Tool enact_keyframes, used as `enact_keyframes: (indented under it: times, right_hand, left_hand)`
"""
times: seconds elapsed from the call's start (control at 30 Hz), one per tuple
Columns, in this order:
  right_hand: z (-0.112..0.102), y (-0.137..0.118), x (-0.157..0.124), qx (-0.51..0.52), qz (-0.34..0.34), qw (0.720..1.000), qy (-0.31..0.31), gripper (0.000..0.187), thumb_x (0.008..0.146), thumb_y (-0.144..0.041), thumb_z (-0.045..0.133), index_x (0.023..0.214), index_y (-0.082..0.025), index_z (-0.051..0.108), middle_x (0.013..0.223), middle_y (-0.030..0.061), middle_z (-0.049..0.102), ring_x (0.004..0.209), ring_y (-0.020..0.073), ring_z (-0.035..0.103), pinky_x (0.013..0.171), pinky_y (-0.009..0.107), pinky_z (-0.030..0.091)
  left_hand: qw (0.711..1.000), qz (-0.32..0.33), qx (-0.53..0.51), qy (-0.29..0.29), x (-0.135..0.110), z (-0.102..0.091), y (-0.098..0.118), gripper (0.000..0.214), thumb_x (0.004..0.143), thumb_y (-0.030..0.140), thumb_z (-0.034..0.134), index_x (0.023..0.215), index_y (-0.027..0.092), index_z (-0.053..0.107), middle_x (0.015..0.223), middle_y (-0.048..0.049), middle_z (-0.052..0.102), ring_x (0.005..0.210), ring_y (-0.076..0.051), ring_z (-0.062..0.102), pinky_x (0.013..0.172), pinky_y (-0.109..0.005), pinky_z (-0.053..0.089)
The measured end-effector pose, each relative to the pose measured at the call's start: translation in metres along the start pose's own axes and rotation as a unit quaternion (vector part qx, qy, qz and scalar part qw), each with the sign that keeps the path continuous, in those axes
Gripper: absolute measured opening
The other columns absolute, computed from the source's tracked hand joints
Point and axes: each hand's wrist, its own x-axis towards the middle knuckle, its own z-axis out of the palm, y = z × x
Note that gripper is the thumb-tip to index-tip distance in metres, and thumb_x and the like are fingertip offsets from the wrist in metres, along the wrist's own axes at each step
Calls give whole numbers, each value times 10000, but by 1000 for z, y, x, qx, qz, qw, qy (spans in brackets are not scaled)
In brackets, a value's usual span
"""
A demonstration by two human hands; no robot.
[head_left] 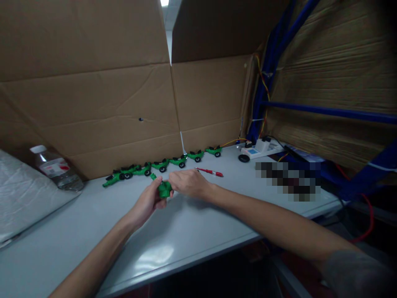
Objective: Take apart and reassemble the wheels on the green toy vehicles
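Observation:
Both of my hands meet over the middle of the grey table (192, 231). My left hand (148, 202) is closed round a small green toy car (163, 188), and my right hand (187, 183) pinches the same toy from the right side. Part of the toy is hidden by my fingers. Just behind my hands, a row of several finished green toy cars (161, 165) with black wheels runs along the foot of the cardboard wall.
A red pen (210, 171) lies right of my hands. A plastic water bottle (56, 167) lies at the far left beside a white plastic bag (21, 194). A small white device (259, 149) with wires sits at the back right, near blue metal framing (325, 111). Cardboard sheets (93, 95) wall off the back.

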Motion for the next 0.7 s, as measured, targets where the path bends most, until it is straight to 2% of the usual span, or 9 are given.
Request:
enact_keyframes:
  times: [0.13, 0.27, 0.33, 0.4, 0.47, 0.53, 0.57, 0.63, 0.7]
  right_hand:
    - [5, -10, -1, 73, 139, 988, -2, 217, 1114, -284, 398, 1013, -184, 561, 841, 46, 706, 687, 166, 613, 579, 281, 272]
    - [11, -17, 3, 212, 272, 938, 28, 237, 1111, -288, 383, 953, -214, 543, 738, -6, 628, 639, 151, 556, 607, 271, 278]
    - [16, -19, 6, 294, 318, 899, 56, 295, 1105, -304, 376, 858, -220, 514, 715, -12, 578, 661, 151, 538, 626, 266, 308]
    - [23, -20, 8, 382, 345, 854, 78, 348, 1098, -329, 366, 787, -221, 478, 719, -9, 548, 681, 152, 525, 637, 263, 346]
    - [30, -21, 8, 471, 364, 799, 90, 350, 1088, -359, 371, 783, -222, 477, 714, -15, 522, 657, 149, 506, 621, 262, 372]
    - [37, -22, 7, 552, 377, 739, 88, 329, 1081, -405, 377, 838, -223, 504, 706, -32, 495, 616, 143, 482, 597, 261, 384]
    - [40, -22, 7, 573, 376, 723, 90, 327, 1077, -436, 388, 865, -223, 517, 707, -35, 493, 614, 144, 480, 594, 262, 388]
    - [43, -22, 5, 570, 369, 727, 104, 361, 1066, -494, 408, 852, -225, 517, 704, -33, 502, 632, 151, 492, 599, 265, 390]
    - [44, -21, 4, 527, 352, 765, 115, 408, 1067, -522, 405, 813, -224, 518, 702, -21, 525, 664, 160, 513, 621, 274, 390]
  left_hand:
    - [985, 76, 144, 56, 2, 6, -8, 595, 1019, 658, 400, 923, 129, 656, 590, 10, 504, 565, -147, 448, 585, -273, 371]
    - [968, 89, 213, 95, 1, 9, -14, 632, 1026, 671, 381, 1117, 118, 673, 664, -12, 594, 611, -173, 520, 614, -291, 424]
    - [953, 109, 262, 110, 1, 10, -17, 620, 1032, 645, 404, 1293, 135, 640, 864, -64, 708, 800, -221, 641, 778, -337, 512]
    - [928, 140, 324, 117, 2, 8, -22, 617, 1045, 599, 421, 1458, 161, 556, 1215, -123, 721, 1157, -280, 647, 1067, -418, 464]
    - [906, 166, 370, 120, 4, 5, -27, 663, 1056, 563, 421, 1592, 173, 410, 1526, -146, 561, 1450, -301, 474, 1242, -454, 306]
    - [894, 176, 397, 111, 5, 2, -30, 698, 1070, 526, 407, 1663, 187, 266, 1681, -130, 374, 1554, -280, 345, 1288, -432, 244]
    - [890, 181, 405, 104, 5, 1, -31, 703, 1073, 509, 409, 1677, 198, 226, 1711, -116, 318, 1574, -267, 311, 1296, -417, 234]
    - [889, 189, 407, 95, 5, -2, -31, 712, 1073, 492, 427, 1685, 207, 202, 1732, -102, 272, 1587, -256, 286, 1303, -400, 220]
    - [896, 193, 387, 99, 5, -4, -29, 705, 1065, 493, 453, 1675, 204, 247, 1717, -105, 310, 1579, -260, 301, 1305, -406, 212]
